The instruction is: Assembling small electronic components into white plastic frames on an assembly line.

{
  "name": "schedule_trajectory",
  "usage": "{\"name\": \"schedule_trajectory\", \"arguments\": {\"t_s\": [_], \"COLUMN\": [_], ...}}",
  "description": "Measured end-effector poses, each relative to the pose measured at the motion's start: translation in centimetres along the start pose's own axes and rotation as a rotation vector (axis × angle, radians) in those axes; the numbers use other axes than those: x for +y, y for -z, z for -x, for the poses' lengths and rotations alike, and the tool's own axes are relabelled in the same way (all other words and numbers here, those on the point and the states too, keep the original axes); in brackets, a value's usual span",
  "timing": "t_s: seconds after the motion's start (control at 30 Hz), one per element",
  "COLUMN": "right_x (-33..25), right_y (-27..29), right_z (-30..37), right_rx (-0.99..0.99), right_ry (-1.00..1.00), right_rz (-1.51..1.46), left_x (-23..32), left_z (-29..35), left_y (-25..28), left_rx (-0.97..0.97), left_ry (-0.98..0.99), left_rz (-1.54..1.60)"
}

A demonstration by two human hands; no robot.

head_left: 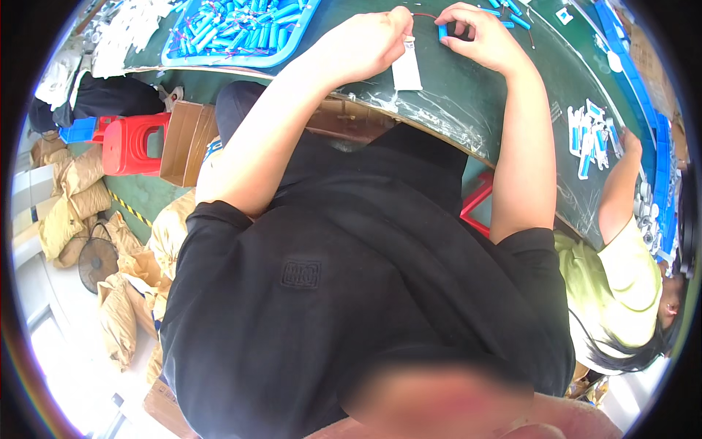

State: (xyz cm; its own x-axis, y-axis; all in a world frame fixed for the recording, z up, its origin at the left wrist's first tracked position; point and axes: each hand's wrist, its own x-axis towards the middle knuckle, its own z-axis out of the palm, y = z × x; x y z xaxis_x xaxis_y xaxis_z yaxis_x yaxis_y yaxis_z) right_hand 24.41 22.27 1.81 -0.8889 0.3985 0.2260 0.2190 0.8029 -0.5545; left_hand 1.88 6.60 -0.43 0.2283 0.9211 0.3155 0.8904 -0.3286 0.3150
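On the dark green table (468, 102), the left hand (369, 40) pinches 1 white paper tag (406, 69) and the right hand (479, 36) grips 1 small blue cylinder (443, 31). 1 thin red wire (424, 14) seems to join them. 1 blue plastic tray (292, 47) holds many such cylinders.

We are seeing even daylight washing out the floor (66, 344) at lower left, fisheye bending and darkening the rim, blur smearing the bottom edge.
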Motion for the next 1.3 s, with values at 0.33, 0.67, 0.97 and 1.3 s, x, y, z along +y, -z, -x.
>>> {"name": "schedule_trajectory", "arguments": {"t_s": [0.33, 0.67, 0.97, 1.3], "right_x": [-4.4, -3.3, -3.9, 10.8], "right_y": [-2.5, -3.9, -2.9, 10.2], "right_z": [-0.9, -0.4, -0.4, 9.8], "right_rx": [-0.142, -0.212, -0.223, 0.629], "right_ry": [0.121, 0.064, 0.037, -0.784], "right_rz": [-0.257, -0.242, -0.138, 0.800], "left_x": [0.7, -2.6, -11.7, -2.2], "left_z": [5.2, 10.5, 11.4, 11.2], "left_y": [5.3, -5.3, -20.1, -14.7], "left_rx": [-0.546, -0.822, -0.107, 0.005], "left_ry": [-0.106, 0.530, 0.353, 0.180], "left_rz": [1.726, 1.110, -0.076, -0.158]}}
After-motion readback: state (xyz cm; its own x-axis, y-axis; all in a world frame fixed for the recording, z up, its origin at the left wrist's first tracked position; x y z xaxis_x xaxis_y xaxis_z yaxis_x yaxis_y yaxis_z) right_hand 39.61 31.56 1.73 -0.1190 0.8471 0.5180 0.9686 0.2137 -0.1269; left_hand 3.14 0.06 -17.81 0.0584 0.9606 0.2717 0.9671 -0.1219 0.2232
